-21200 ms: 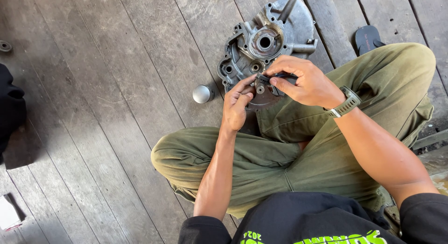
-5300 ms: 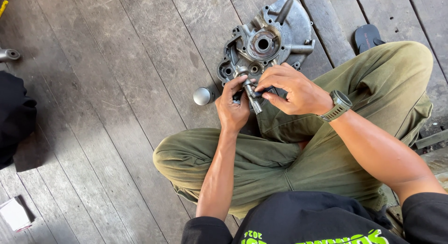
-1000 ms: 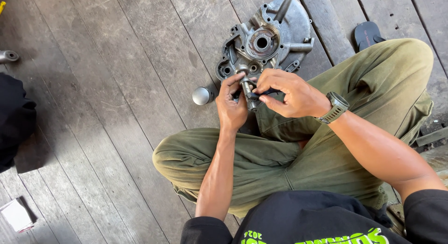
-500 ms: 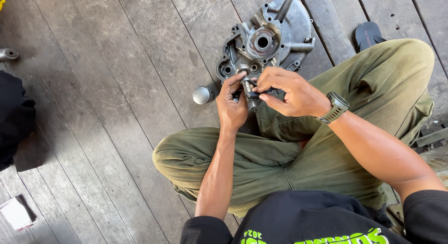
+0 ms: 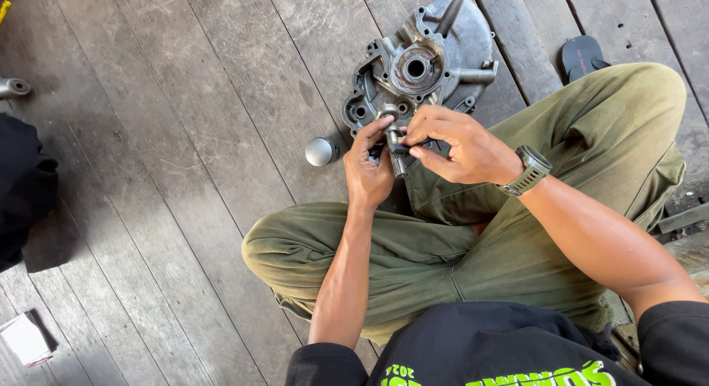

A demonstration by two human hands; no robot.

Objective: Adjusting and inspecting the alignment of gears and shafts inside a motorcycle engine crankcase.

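While a short metal shaft (image 5: 394,144) was held upright over the lap, it was gripped from both sides, seemingly so that one end could be steadied while the other was worked. The left hand (image 5: 371,172) was closed about the shaft's lower part, with its fingers (image 5: 367,135) curled up along the side. The right hand (image 5: 458,144) was pinched on a small dark piece beside the shaft, its fingertips (image 5: 418,152) pressed together; what the piece was could not be told. Just beyond the hands, a grey engine casing (image 5: 428,57) was laid flat on the wooden floor (image 5: 185,172), open face up and within easy reach. A small round metal cap (image 5: 320,151) was left on the floor near the left hand. A dark sandal (image 5: 580,55) was seen by the knee.
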